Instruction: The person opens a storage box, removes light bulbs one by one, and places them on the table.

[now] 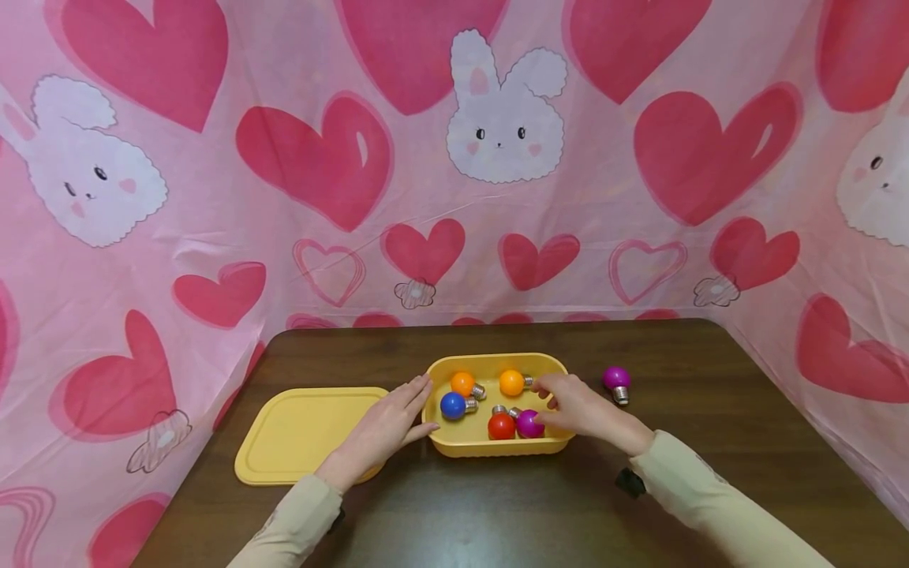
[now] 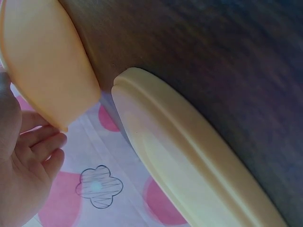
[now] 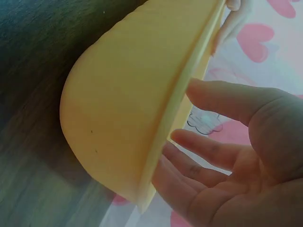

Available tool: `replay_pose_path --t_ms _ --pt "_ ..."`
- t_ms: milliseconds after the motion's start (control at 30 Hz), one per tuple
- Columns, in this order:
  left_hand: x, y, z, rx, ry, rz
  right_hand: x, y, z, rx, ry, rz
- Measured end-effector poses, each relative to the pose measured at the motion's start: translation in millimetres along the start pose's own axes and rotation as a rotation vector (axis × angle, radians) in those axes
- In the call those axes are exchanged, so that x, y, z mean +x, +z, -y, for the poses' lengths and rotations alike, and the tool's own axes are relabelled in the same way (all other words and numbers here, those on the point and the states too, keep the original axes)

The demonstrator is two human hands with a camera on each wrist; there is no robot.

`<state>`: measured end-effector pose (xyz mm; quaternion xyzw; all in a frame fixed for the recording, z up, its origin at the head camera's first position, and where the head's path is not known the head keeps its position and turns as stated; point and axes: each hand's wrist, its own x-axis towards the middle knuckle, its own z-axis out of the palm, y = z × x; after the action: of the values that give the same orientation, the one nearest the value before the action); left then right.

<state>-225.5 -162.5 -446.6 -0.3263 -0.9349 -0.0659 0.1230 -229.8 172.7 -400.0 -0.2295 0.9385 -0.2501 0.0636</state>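
A yellow plastic container (image 1: 490, 446) stands on the table with light bulbs inside. Two orange bulbs (image 1: 511, 383) lie toward its back, a blue bulb (image 1: 452, 405) on the left, and a red bulb (image 1: 500, 427) beside a purple bulb (image 1: 529, 424) at the front. My left hand (image 1: 387, 418) rests against the container's left rim, fingers extended. Over the right end hovers my right hand (image 1: 574, 404), fingers loosely bent and thumb apart, nothing between them. In the right wrist view the right hand's fingertips (image 3: 177, 135) are right at the rim.
Left of the container lies a matching yellow lid (image 1: 305, 434), partly behind the left hand. Another purple bulb (image 1: 616, 380) lies on the dark wooden table (image 1: 497, 513), to the right of the container. A pink cloth with hearts and rabbits hangs behind the table.
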Motion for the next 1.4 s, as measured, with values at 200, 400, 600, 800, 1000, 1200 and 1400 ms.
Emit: replay_pose_path --t_ms 200,400,600,800,1000,1200,1400 --pt "0.8 -0.1 0.2 0.001 0.007 -0.005 6.7 6 2 -0.018 0.009 0.071" --pt "1.6 -0.2 -0.1 0.006 0.009 -0.006 10.2 10 4 -0.074 -0.03 0.096" --pt "2.3 0.0 -0.6 0.004 0.015 -0.021 11.0 12 5 -0.096 -0.053 0.093" --pt "1.5 1.7 -0.3 0.01 0.027 -0.034 11.7 18 5 -0.108 -0.036 0.104" --pt "-1.1 3.6 1.3 0.019 0.035 -0.051 12.4 21 7 -0.093 -0.006 0.118" --pt "-1.2 4.3 1.3 0.012 0.03 -0.041 10.2 17 7 -0.088 -0.033 0.098" --pt "-1.3 3.3 1.2 0.009 0.023 -0.029 7.3 10 6 -0.053 0.032 0.074"
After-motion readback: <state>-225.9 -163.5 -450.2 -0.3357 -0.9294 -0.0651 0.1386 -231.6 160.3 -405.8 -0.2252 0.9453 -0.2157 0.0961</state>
